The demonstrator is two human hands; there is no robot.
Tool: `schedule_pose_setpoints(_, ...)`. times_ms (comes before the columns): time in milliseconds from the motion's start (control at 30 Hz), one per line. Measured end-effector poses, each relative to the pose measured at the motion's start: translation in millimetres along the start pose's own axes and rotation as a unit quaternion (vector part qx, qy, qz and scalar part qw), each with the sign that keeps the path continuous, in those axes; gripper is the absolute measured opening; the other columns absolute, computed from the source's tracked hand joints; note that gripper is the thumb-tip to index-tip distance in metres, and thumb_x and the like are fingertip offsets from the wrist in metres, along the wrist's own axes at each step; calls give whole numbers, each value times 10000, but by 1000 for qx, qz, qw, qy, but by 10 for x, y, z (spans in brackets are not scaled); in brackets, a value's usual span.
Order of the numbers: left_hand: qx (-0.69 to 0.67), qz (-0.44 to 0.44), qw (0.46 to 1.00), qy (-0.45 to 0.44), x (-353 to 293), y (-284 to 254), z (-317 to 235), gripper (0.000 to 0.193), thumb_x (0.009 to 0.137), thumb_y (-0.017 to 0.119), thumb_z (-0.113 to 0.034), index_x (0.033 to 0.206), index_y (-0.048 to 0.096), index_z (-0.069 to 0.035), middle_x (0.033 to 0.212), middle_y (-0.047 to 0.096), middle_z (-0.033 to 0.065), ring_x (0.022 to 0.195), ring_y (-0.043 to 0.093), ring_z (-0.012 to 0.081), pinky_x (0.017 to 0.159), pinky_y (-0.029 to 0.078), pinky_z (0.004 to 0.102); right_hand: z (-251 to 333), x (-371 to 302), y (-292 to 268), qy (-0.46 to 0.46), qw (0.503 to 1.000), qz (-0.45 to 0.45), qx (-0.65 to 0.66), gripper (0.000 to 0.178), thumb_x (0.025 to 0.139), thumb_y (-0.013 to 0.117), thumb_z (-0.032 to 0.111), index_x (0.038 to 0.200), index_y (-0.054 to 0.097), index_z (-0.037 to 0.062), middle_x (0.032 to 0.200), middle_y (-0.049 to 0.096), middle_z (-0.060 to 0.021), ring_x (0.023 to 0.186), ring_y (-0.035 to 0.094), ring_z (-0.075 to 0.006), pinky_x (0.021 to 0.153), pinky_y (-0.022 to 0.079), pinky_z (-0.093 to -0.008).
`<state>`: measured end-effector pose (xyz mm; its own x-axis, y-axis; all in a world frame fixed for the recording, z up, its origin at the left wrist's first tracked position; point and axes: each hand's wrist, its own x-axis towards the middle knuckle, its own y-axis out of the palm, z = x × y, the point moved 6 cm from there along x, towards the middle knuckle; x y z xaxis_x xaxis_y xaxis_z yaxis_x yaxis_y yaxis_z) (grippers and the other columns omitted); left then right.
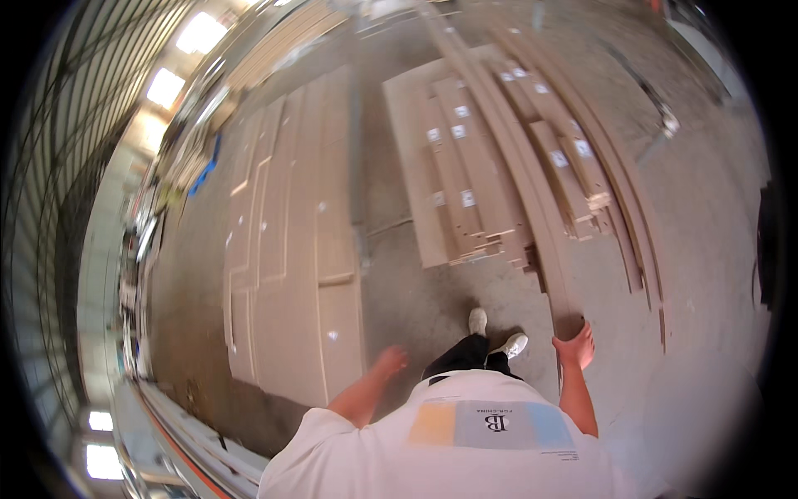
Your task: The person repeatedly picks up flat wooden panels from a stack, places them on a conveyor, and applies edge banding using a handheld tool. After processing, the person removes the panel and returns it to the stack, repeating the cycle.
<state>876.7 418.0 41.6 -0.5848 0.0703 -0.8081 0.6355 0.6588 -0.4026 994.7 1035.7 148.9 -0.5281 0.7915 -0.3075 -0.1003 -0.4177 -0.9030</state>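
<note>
My right hand (575,346) is closed round the near end of a long, narrow brown board (542,229), which runs away from me to the far side. Its thumb side lies along the end, and the board passes over or beside the stacks on the floor; I cannot tell whether it rests on them. To the left of my legs, my left hand (389,363) is smeared by motion. It is nearest the right edge of a broad layer of brown panels (298,241), apart from them, and nothing shows in it.
Ahead lie stacked brown boards with white labels (465,154) on a larger brown sheet (409,158). More labelled boards (565,133) and long strips (619,166) lie to the right. A blue-edged pile (204,166) stands far left on the concrete floor (682,241).
</note>
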Motion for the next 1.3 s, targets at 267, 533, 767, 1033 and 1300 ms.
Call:
schedule_pose_setpoints(267,-221,-41,974,15,-990,982,332,499,966,672,-302,1372,603,-21,1082,750,122,956,729,190,848,577,336,162,-195,-66,31,998,51,-33,1043,595,897,421,1475,410,144,1430,555,-59,1323,550,-274,1092,466,-452)
schedule_pose_setpoints(533,-164,-78,983,19,-1652,991,1014,427,946,687,-302,1307,674,-75,1143,754,136,985,735,208,892,572,341,311,-353,136,-66,978,-93,-172,1045,747,832,565,1560,351,119,1606,417,-81,1421,467,-294,1154,407,-456)
schedule_pose_setpoints(767,68,-277,929,237,-1595,905,3313,330,936,623,-319,1167,722,-106,1084,754,125,901,732,294,875,577,391,791,-1442,1600,-308,941,137,29,524,918,728,407,1302,670,54,1268,685,-186,1207,636,-353,1033,493,-433)
schedule_pose_setpoints(1033,-371,-214,900,-81,-2419,682,4880,229,918,631,-253,1043,735,-91,931,754,120,839,725,291,789,576,404,1365,-3884,2823,-326,760,547,-131,983,878,685,661,1535,423,-21,1587,432,-224,1473,416,-343,1209,340,-416)
schedule_pose_setpoints(1300,-398,-174,893,-120,-2499,1158,5565,240,934,627,-150,1128,733,-55,1216,724,94,1090,695,264,924,565,405,2012,-4259,3019,-182,771,584,-179,571,951,682,520,1264,716,44,1177,737,-124,1025,686,-244,909,553,-398)
